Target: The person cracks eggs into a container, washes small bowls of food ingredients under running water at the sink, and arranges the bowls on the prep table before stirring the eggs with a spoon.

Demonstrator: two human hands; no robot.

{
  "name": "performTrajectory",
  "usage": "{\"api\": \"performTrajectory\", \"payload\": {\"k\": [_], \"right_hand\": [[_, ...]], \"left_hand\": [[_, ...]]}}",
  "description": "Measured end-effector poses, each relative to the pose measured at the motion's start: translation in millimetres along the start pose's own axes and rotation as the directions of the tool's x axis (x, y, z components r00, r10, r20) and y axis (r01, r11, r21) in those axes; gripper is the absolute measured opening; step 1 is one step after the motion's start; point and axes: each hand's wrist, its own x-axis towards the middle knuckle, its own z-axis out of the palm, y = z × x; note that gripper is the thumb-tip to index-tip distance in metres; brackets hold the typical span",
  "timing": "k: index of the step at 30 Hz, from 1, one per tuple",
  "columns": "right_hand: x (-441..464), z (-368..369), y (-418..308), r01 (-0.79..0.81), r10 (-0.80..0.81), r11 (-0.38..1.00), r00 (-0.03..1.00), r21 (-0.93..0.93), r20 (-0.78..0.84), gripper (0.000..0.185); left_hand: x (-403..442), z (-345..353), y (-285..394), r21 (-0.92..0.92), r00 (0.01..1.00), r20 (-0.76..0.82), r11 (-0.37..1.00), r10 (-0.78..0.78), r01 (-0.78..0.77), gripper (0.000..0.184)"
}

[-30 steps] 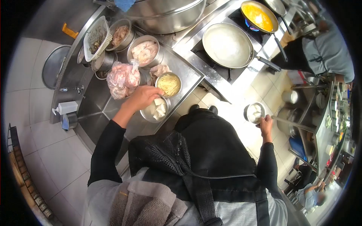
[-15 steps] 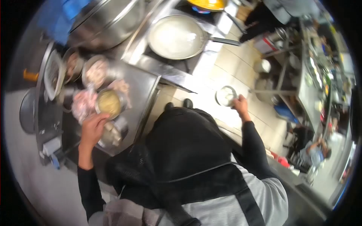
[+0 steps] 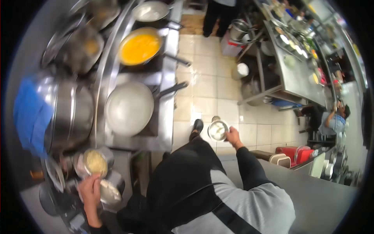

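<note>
My left hand (image 3: 90, 188) is closed on the rim of a bowl of pale yellow, shredded-looking food (image 3: 96, 162), above other bowls on the steel counter. Just beside that hand is a metal bowl with whitish pieces (image 3: 110, 192). On the other side of my body, my right hand (image 3: 233, 137) grips the edge of a small metal bowl (image 3: 210, 132) with white chunks inside, held over the tiled floor. What the yellow food is, I cannot tell.
On the stove (image 3: 165, 117) sit a pale frying pan (image 3: 129, 108), a pan of yellow liquid (image 3: 141, 47) and another pan (image 3: 150, 11). A large pot (image 3: 74, 117) carries a blue cloth (image 3: 33, 115). A steel table (image 3: 298, 80) and other people (image 3: 331, 121) are to the right.
My view has turned toward the stove, so its pans show more fully. Both bowls have stayed in my hands. My feet have shifted, with one shoe now forward.
</note>
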Motion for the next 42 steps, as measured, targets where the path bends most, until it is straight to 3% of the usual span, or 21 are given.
{"api": "performTrajectory", "payload": {"k": [2, 4, 5, 10, 14, 17, 19, 23, 24, 26, 28, 29, 30, 33, 37, 40, 42], "right_hand": [[31.4, -18.2, 43.4, 0.062, -0.063, 0.998, 0.997, -0.032, -0.034, 0.020], [27.3, -56.5, 27.0, -0.035, 0.038, 0.998, 0.998, 0.052, -0.059, 0.020], [28.1, -72.9, 14.8, -0.113, 0.119, 0.986, 0.992, 0.126, -0.043, 0.020], [61.0, -143.9, 17.5, -0.118, 0.155, 0.959, 0.980, 0.258, -0.126, 0.017], [74.5, -195.1, -25.9, -0.084, 0.157, 0.964, 0.946, 0.253, -0.284, 0.016], [82.8, -241.2, -79.7, -0.022, 0.043, 0.999, 0.889, 0.050, -0.456, 0.021], [105.8, -264.4, -81.7, 0.025, -0.004, 0.999, 0.854, 0.035, -0.521, 0.023], [122.0, -343.8, -150.6, 0.001, 0.113, 0.977, 0.845, 0.213, -0.522, 0.024], [128.6, -365.1, -162.7, 0.045, 0.081, 0.975, 0.838, 0.216, -0.539, 0.022], [136.9, -409.3, -199.9, 0.115, 0.021, 0.972, 0.823, 0.203, -0.567, 0.018], [141.9, -458.2, -237.6, 0.124, -0.009, 0.981, 0.802, 0.151, -0.598, 0.014], [151.7, -483.0, -247.3, 0.110, -0.018, 0.988, 0.782, 0.110, -0.623, 0.012], [166.4, -506.8, -244.1, 0.203, -0.097, 0.975, 0.764, 0.095, -0.639, 0.009], [190.3, -580.4, -279.8, 0.204, -0.028, 0.958, 0.770, 0.204, -0.638, 0.012], [234.2, -679.9, -315.7, 0.137, -0.025, 0.984, 0.726, 0.109, -0.687, 0.013], [277.9, -739.6, -341.6, 0.239, -0.024, 0.950, 0.703, 0.204, -0.711, 0.012], [307.7, -772.5, -364.2, 0.225, -0.019, 0.949, 0.739, 0.220, -0.674, 0.011]], "left_hand": [[41.5, 11.8, 23.7, -0.034, 0.999, -0.025, 0.999, 0.029, -0.030, 0.016], [84.1, 16.4, 58.9, -0.133, 0.999, -0.007, 0.990, -0.047, 0.046, 0.016], [107.0, 19.9, 72.1, -0.137, 1.000, 0.009, 0.990, -0.016, 0.017, 0.015], [227.3, 40.4, 159.4, -0.101, 0.982, 0.018, 0.977, 0.190, -0.188, 0.013], [311.5, 70.3, 211.2, -0.150, 0.940, 0.049, 0.933, 0.336, -0.326, 0.015], [375.5, 99.8, 256.4, -0.233, 0.882, 0.107, 0.874, 0.459, -0.427, 0.018], [411.9, 121.7, 284.7, -0.282, 0.856, 0.110, 0.842, 0.504, -0.460, 0.017], [487.0, 161.3, 344.7, -0.342, 0.805, 0.193, 0.807, 0.561, -0.481, 0.015], [506.0, 167.7, 360.5, -0.338, 0.779, 0.241, 0.802, 0.579, -0.492, 0.015], [547.4, 191.3, 385.4, -0.363, 0.748, 0.182, 0.751, 0.638, -0.552, 0.014], [594.9, 206.4, 405.4, -0.266, 0.639, 0.212, 0.673, 0.739, -0.690, 0.015], [613.8, 211.9, 419.2, -0.304, 0.640, 0.222, 0.676, 0.736, -0.672, 0.016], [632.8, 217.1, 437.8, -0.342, 0.638, 0.226, 0.674, 0.736, -0.655, 0.016], [688.1, 229.4, 478.9, -0.397, 0.626, 0.246, 0.666, 0.740, -0.631, 0.016], [755.7, 242.0, 527.5, -0.378, 0.593, 0.281, 0.655, 0.754, -0.654, 0.018], [793.1, 252.6, 561.7, -0.385, 0.594, 0.284, 0.657, 0.752, -0.648, 0.018], [810.9, 257.3, 585.4, -0.372, 0.602, 0.278, 0.662, 0.749, -0.651, 0.018]]}}
